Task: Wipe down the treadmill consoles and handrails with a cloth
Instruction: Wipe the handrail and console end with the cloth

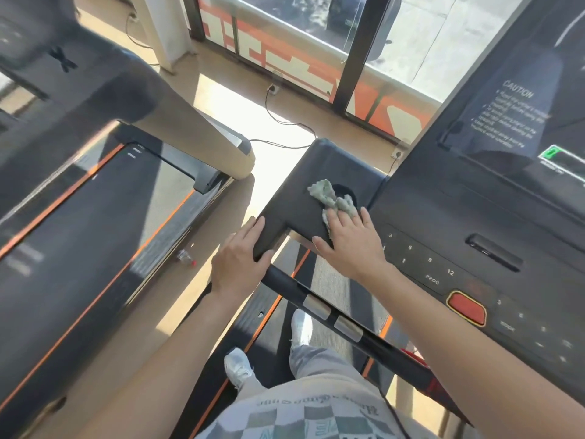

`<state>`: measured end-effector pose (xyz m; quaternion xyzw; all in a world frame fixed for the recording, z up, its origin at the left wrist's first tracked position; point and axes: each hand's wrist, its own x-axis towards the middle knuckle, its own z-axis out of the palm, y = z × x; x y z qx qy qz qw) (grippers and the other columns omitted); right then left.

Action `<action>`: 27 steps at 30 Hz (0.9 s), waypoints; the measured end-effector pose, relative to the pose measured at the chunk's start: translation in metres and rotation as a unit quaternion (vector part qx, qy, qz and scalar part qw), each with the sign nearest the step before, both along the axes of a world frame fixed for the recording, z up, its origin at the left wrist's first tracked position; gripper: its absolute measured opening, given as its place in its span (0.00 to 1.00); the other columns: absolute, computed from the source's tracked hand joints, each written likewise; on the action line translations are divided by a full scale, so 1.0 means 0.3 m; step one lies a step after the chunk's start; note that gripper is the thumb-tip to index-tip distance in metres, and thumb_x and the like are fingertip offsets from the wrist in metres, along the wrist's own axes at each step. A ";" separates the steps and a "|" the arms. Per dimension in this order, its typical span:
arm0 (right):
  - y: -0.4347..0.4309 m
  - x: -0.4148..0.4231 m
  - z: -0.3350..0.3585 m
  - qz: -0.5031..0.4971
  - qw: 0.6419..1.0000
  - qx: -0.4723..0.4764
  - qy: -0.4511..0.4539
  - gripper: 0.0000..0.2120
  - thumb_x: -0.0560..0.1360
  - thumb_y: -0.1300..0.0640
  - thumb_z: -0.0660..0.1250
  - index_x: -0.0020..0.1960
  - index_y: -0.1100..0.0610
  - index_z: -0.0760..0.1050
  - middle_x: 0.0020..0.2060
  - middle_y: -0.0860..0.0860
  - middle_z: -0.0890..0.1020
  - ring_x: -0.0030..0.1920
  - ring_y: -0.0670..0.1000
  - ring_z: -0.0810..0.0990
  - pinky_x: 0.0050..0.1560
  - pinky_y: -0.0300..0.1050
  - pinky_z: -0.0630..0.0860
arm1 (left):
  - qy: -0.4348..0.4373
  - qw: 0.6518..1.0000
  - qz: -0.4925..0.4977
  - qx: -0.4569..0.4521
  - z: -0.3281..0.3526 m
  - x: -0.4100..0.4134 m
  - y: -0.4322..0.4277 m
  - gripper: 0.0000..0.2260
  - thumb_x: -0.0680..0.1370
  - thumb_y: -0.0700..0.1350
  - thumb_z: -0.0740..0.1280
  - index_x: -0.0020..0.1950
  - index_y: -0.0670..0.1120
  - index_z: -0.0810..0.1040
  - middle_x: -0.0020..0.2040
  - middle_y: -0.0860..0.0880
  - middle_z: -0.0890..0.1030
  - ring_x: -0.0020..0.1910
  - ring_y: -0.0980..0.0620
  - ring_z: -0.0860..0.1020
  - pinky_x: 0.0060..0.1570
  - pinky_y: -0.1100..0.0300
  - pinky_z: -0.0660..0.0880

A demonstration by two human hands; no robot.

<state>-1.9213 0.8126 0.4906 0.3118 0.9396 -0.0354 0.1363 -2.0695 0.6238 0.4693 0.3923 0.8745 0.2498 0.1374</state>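
Your right hand (348,245) lies open and flat, pressing the cloth (329,196) on the console (316,166), while your left hand (240,258) grips its corner, the handrail (316,304) slanting back toward you from just beneath that hand.
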 end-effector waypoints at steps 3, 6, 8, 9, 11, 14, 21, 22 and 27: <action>-0.014 0.037 0.015 0.017 0.999 0.039 -0.001 0.38 0.79 0.32 0.46 0.80 0.55 0.57 0.76 0.52 0.67 0.80 0.56 0.56 0.79 0.63 0.38 | -0.015 1.000 -0.003 -0.001 0.003 -0.007 -0.003 0.31 0.78 0.52 0.72 0.80 0.52 0.68 0.78 0.52 0.70 0.70 0.46 0.75 0.65 0.46 0.73; -0.083 0.040 0.018 0.033 0.999 -0.029 0.017 0.39 0.80 0.32 0.47 0.83 0.54 0.47 0.82 0.55 0.51 0.82 0.58 0.44 0.79 0.61 0.35 | -0.020 1.000 -0.004 -0.001 0.001 -0.015 -0.006 0.31 0.78 0.53 0.72 0.79 0.53 0.68 0.78 0.54 0.70 0.71 0.47 0.74 0.65 0.45 0.74; -0.130 0.017 0.009 0.069 0.993 -0.094 0.023 0.39 0.81 0.33 0.48 0.83 0.51 0.40 0.82 0.51 0.40 0.80 0.54 0.33 0.79 0.59 0.34 | -0.031 0.999 -0.009 -0.002 0.004 -0.023 -0.008 0.31 0.78 0.53 0.72 0.79 0.54 0.68 0.78 0.55 0.69 0.72 0.49 0.73 0.64 0.48 0.74; -0.145 -0.005 0.004 0.089 0.989 -0.114 0.027 0.38 0.81 0.34 0.49 0.83 0.50 0.39 0.81 0.49 0.37 0.80 0.52 0.31 0.80 0.58 0.35 | -0.051 0.999 -0.011 0.005 0.007 -0.030 -0.012 0.30 0.78 0.52 0.72 0.79 0.54 0.68 0.77 0.55 0.70 0.71 0.50 0.73 0.65 0.49 0.74; -0.162 -0.058 -0.003 0.120 0.982 -0.138 0.042 0.36 0.82 0.37 0.51 0.83 0.49 0.40 0.81 0.46 0.37 0.79 0.50 0.31 0.80 0.59 0.37 | -0.115 0.992 0.003 0.055 0.018 -0.049 -0.031 0.26 0.77 0.47 0.73 0.76 0.52 0.73 0.73 0.54 0.76 0.67 0.51 0.76 0.66 0.52 0.75; -0.183 -0.110 -0.004 0.162 0.971 -0.157 0.076 0.32 0.83 0.45 0.57 0.83 0.47 0.48 0.82 0.43 0.43 0.81 0.51 0.37 0.80 0.61 0.38 | -0.108 0.979 0.091 0.146 0.035 -0.072 -0.084 0.17 0.78 0.41 0.71 0.67 0.49 0.80 0.63 0.53 0.82 0.59 0.52 0.80 0.61 0.48 0.78; -0.264 -0.134 0.004 0.176 0.917 -0.278 0.227 0.31 0.73 0.70 0.62 0.74 0.52 0.70 0.80 0.49 0.61 0.80 0.56 0.57 0.74 0.55 0.63 | -0.101 0.980 0.032 0.168 0.037 -0.102 -0.101 0.12 0.78 0.43 0.71 0.61 0.50 0.82 0.59 0.53 0.81 0.58 0.51 0.79 0.56 0.48 0.79; -0.267 -0.136 0.003 0.153 0.910 -0.289 0.254 0.28 0.73 0.71 0.62 0.70 0.54 0.74 0.78 0.49 0.64 0.78 0.56 0.62 0.72 0.53 0.68 | -0.119 0.981 0.025 0.154 0.024 -0.104 -0.094 0.11 0.78 0.42 0.72 0.60 0.50 0.83 0.57 0.52 0.82 0.56 0.51 0.80 0.55 0.48 0.80; -0.260 -0.132 -0.032 0.077 0.929 -0.187 0.311 0.17 0.74 0.68 0.67 0.61 0.58 0.79 0.68 0.51 0.78 0.64 0.57 0.75 0.61 0.57 0.77 | -0.130 0.982 0.054 0.130 -0.014 -0.135 -0.080 0.02 0.77 0.46 0.75 0.49 0.49 0.85 0.47 0.53 0.83 0.43 0.52 0.81 0.48 0.49 0.80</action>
